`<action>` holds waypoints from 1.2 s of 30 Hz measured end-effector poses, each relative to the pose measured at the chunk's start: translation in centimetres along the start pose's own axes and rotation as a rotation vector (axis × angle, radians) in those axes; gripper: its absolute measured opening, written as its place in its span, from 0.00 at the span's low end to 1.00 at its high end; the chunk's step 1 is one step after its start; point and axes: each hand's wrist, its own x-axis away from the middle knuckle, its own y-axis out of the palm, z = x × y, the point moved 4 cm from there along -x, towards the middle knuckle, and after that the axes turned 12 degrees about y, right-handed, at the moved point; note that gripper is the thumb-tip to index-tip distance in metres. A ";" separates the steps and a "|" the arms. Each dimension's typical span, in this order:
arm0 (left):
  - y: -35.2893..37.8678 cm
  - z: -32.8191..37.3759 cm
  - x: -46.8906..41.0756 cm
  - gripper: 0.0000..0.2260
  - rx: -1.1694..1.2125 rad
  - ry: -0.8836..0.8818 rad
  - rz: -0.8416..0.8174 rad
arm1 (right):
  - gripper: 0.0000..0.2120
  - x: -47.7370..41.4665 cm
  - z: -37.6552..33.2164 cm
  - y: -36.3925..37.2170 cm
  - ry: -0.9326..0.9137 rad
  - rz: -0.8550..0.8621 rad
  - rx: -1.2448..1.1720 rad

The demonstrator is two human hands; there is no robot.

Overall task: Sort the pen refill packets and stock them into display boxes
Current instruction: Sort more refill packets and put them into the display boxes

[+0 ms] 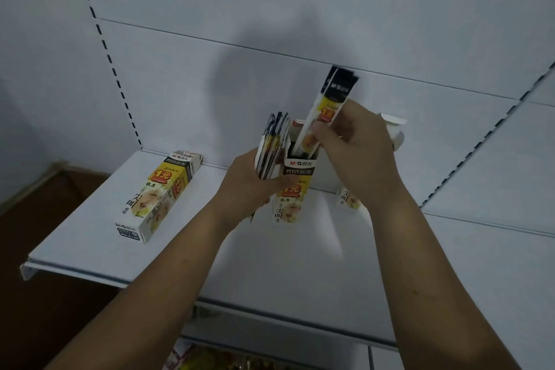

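Observation:
An open white and yellow display box (292,189) stands upright on the white shelf (90,249). My right hand (357,153) pinches a thin stack of refill packets (326,105), tilted, with their lower ends inside the box's open top. My left hand (252,186) grips a bundle of several more refill packets (271,147) just left of the box, and its fingers reach across the box front. A second box (160,192) lies flat on the shelf to the left. A third box (348,201) stands behind my right wrist, mostly hidden.
The shelf's back panel (270,24) rises right behind the boxes, with slotted uprights at left and right. A brown cardboard carton (45,204) sits low at the left. Yellow packaged goods (225,360) show on the level below.

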 end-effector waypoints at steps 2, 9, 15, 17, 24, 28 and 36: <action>0.1 0.1 0.0 0.11 -0.002 -0.005 0.002 | 0.04 0.1 0.0 0.2 -0.009 -0.061 0.024; 0.3 0.0 -0.1 0.11 -0.026 -0.043 0.031 | 0.09 -0.9 0.5 -0.6 -0.066 0.014 0.091; 0.5 0.0 -0.1 0.12 -0.061 -0.048 0.057 | 0.07 -1.3 1.1 -0.2 -0.108 0.003 0.243; 0.5 0.1 -0.1 0.12 -0.078 -0.040 0.051 | 0.07 -1.2 1.1 0.3 -0.138 -0.019 0.330; 0.4 0.1 -0.1 0.10 -0.078 -0.037 0.056 | 0.10 -0.8 1.1 1.2 -0.173 -0.140 0.523; 0.5 0.1 0.1 0.09 -0.085 -0.050 0.055 | 0.12 -0.5 1.1 1.2 -0.166 -0.184 0.672; 0.4 0.3 0.2 0.14 -0.098 -0.057 0.065 | 0.13 0.3 1.6 1.5 -0.167 -0.196 0.637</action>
